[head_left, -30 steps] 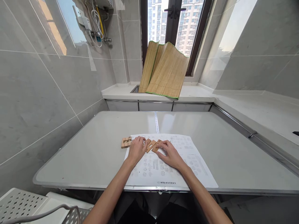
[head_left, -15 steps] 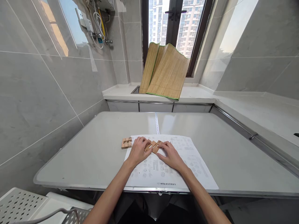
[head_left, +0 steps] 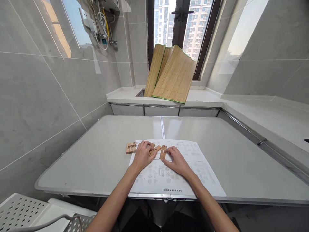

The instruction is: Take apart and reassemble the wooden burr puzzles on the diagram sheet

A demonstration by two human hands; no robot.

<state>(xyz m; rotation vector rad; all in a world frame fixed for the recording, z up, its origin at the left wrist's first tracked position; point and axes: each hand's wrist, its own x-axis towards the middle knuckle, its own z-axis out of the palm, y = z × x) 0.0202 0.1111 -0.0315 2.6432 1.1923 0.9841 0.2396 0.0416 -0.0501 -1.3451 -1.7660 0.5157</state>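
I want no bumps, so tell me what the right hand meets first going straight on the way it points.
First in line is the slotted wooden piece right at the right hand, apparently in contact; past it comes the angled piece by the left hand, though depth is hard to judge.

"What sort of room is this?"

"It looks like a small home kitchen: gray tiled walls [head_left: 55, 83], and a white counter [head_left: 202, 94] running round the corner under the window [head_left: 198, 29]."

"Is there a sink?"

"Perhaps. A metal-edged recess [head_left: 140, 93] shows behind the bamboo mat [head_left: 175, 77]. Pipes and a valve [head_left: 113, 42] sit on the left wall."

"And why a home?"

"High-rise blocks [head_left: 165, 21] stand outside, like apartments."
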